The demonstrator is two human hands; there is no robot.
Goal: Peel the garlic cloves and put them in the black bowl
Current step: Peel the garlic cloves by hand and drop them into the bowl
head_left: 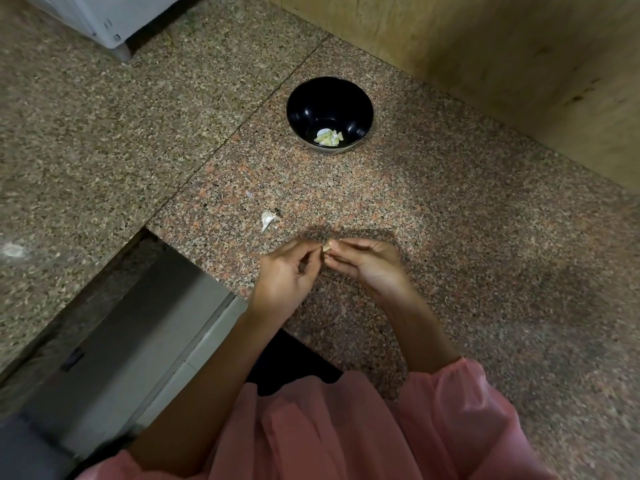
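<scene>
Near the front edge of the worktop (450, 220), one garlic clove (326, 247) is pinched between the curled fingertips of the left hand (284, 271) and the right hand (367, 263); both are closed on it. So little of it shows that which way it points cannot be told. Straight ahead, toward the back edge, the black bowl (311, 102) is set, well apart from the hands and about as near to one as the other. A few peeled cloves (329, 137) are seen in its bottom. One white piece (268, 220), clove or skin, is seen near the left hand.
</scene>
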